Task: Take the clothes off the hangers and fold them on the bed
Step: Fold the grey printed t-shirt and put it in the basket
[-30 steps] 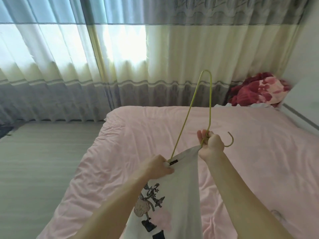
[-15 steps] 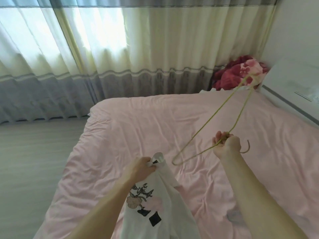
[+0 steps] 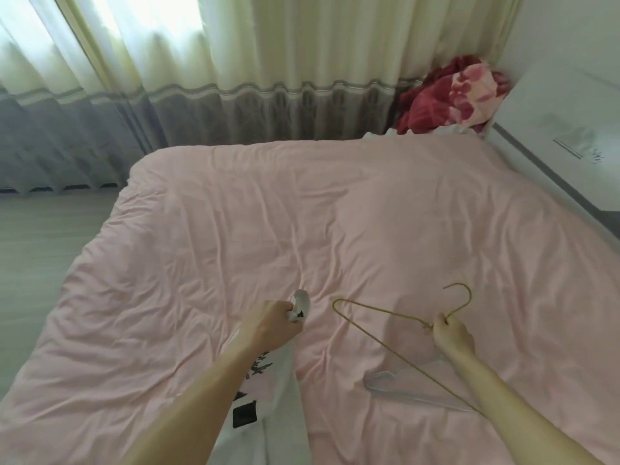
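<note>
- The left hand is out over the near middle of the bed. Its grip is closed tight, fingers curled round a bunched end of a white T-shirt.
- A small twist of the white cloth sticks up past the knuckles. The rest of the T-shirt hangs down from the fist towards the near edge of the bed, under the left forearm, and shows a dark printed graphic with a black square patch.
- The T-shirt is off the hanger and touches no hanger.
- The right hand is to the right of the left, well apart from it. Its grip is closed round the neck of a yellow wire hanger, just below the hook.
- The wire hanger carries no clothing. Its hook curves up and away from the hand, one shoulder corner points left towards the T-shirt, and the long bar runs down to the right under the right forearm. It lies low over the sheet; I cannot tell whether it touches it.
- A clear plastic hanger lies flat on the pink sheet beneath the wire hanger, beside the right forearm.
- The bed is covered by a creased pink sheet.
- A red and pink floral blanket is heaped at the far right corner.
- Cream and grey curtains hang behind the bed, with grey floor to the left.
</note>
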The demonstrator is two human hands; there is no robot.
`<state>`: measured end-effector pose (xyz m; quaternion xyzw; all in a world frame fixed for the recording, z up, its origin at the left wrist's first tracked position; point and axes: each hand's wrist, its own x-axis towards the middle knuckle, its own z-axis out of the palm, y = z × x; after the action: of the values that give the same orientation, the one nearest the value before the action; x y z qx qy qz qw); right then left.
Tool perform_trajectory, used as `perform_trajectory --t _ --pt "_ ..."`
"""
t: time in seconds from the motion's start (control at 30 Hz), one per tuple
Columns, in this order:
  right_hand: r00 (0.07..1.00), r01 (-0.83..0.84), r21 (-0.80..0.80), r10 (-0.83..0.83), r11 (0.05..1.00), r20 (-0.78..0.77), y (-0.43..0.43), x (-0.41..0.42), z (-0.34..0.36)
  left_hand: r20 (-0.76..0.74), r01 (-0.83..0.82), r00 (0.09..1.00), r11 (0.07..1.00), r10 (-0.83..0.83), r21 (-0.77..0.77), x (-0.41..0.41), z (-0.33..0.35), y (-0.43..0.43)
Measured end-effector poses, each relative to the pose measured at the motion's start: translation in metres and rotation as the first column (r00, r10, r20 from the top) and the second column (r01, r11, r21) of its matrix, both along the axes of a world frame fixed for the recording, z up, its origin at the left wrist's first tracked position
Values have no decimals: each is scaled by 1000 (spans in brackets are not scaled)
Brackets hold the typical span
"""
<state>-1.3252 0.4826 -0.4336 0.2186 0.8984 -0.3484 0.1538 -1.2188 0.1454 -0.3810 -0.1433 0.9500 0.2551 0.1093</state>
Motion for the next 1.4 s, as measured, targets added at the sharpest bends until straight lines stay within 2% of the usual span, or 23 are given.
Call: perform_trajectory --t 0.17,0.3,0.5,0.67,0.9,0.97,1.07,1.13,1.2,1.3,1.4 --pt "955 -289 209 267 934 128 55 -21 -58 74 43 997 979 -28 -200 -17 -29 59" --pt "913 -401 304 350 864 209 89 -25 -111 166 -62 982 983 91 -171 -20 -50 78" --pt "898 -432 293 376 853 229 115 -32 -181 217 -63 970 978 107 -200 -40 -70 96" --pt "916 -389 255 342 885 210 117 -42 -203 238 -46 967 978 95 -201 -43 -80 107" --pt "939 -333 360 341 872 41 110 -21 -206 256 -73 959 978 123 -197 -40 -73 111" --pt "961 -252 318 275 914 -28 109 -10 -199 240 -58 965 975 110 -213 -39 -67 109" --pt "984 -171 218 176 961 -2 103 3 -180 213 -54 971 972 103 -227 -35 -54 105" --pt "982 -186 152 179 971 58 87 11 -170 230 -48 968 977 97 -210 -31 -46 100" --pt "959 -275 70 269 959 92 55 15 -151 239 -27 968 981 73 -190 -21 -35 88" --pt "869 -491 -60 493 869 33 -12 16 -104 194 11 981 986 22 -164 -2 -19 66" --pt "689 -723 -185 714 666 -121 -82 25 -46 152 28 988 983 1 -183 23 6 42"
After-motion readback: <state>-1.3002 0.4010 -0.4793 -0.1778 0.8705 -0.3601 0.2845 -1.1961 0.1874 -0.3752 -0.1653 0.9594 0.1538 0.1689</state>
